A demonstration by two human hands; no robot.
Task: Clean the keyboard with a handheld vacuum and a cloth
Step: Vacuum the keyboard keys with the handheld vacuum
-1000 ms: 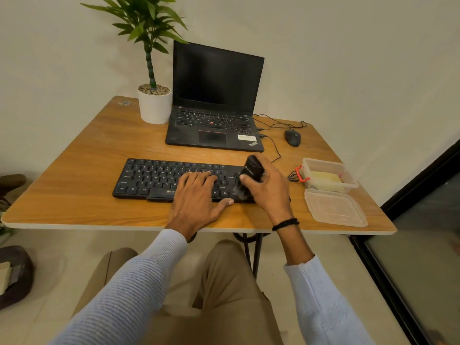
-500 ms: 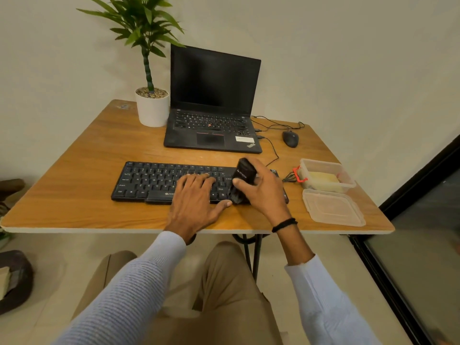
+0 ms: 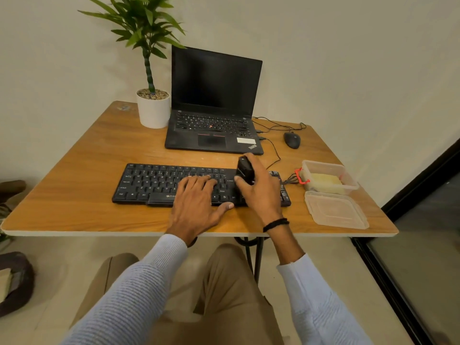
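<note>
Head camera looks down on a wooden counter (image 3: pixel 74 195) where a black keyboard (image 3: pixel 149 180) lies flat, near the front edge and roughly centred. The left hand (image 3: pixel 196 205) rests palm-down on the keyboard's right-of-centre keys. Its fingers (image 3: pixel 199 181) are straight and close together, laid across the key rows, and the thumb is spread out to the right along the keyboard's front edge. It holds nothing.

The right hand (image 3: pixel 261 192) grips a small black handheld vacuum (image 3: pixel 245 169) over the right part of the keyboard. Its fingers are curled round the far side of the body and the thumb presses the near side, so the hand is clamped on the tool. The vacuum stands nearly upright; its lower end is hidden behind the hand, so whether it touches the keys cannot be told. A black band (image 3: pixel 275 224) circles the right wrist.

Just right of the keyboard sits a clear plastic container (image 3: pixel 323 165) with a pale yellow pad or cloth (image 3: pixel 323 181) inside, and its lid (image 3: pixel 336 211) lies flat in front of it. Behind the keyboard stands an open laptop (image 3: pixel 214 108) with a dark screen, a white plant pot (image 3: pixel 153 110) to its left and a black mouse (image 3: pixel 292 140) to its right.
</note>
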